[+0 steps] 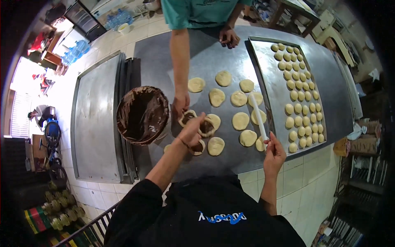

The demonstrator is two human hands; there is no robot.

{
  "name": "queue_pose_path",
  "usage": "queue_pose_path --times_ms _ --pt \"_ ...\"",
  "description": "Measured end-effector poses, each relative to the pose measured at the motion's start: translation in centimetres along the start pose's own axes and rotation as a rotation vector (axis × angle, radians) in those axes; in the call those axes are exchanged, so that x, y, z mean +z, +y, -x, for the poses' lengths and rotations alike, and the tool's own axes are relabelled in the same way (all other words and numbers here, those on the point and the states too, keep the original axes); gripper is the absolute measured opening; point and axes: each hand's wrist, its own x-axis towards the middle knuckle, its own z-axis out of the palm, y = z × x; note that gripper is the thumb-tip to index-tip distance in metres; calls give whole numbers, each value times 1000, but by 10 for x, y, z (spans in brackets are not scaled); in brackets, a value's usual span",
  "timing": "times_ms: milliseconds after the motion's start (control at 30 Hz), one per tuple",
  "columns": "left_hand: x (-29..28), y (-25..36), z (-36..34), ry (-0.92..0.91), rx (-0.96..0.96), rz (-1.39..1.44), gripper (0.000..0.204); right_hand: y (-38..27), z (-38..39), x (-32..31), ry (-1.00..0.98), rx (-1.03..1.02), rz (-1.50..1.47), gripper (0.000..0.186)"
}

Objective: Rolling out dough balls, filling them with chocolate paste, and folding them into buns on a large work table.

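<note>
1. The person's left hand reaches over the metal worktop, fingers curled down onto a chocolate-filled dough round; whether they truly pinch it I cannot tell.
2. The right hand has its fingers closed around a white spatula, whose blade lies over the plain rounds.
3. A co-worker's hand across the worktop touches another filled round.
4. The chocolate bowl sits just left of the rounds.
5. Progress looks early: about three rounds carry filling, while a dozen or so flat plain rounds wait.
6. The tray on the right holds rows of small dough balls, not yet flattened.
</note>
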Motion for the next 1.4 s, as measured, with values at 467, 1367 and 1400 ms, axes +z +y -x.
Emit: queue_pose_path --times_ms 467,1367,1400 --pt "23 -22 -7 -66 34 -111 30 18 9 -26 50 70 30 29" --pt "-80 -57 147 -146 285 -22 29 -115 13 201 -965 -330 250 29" --pt "-95 -60 161 -119 269 423 28 -120 13 234 -1062 -478 341 30"
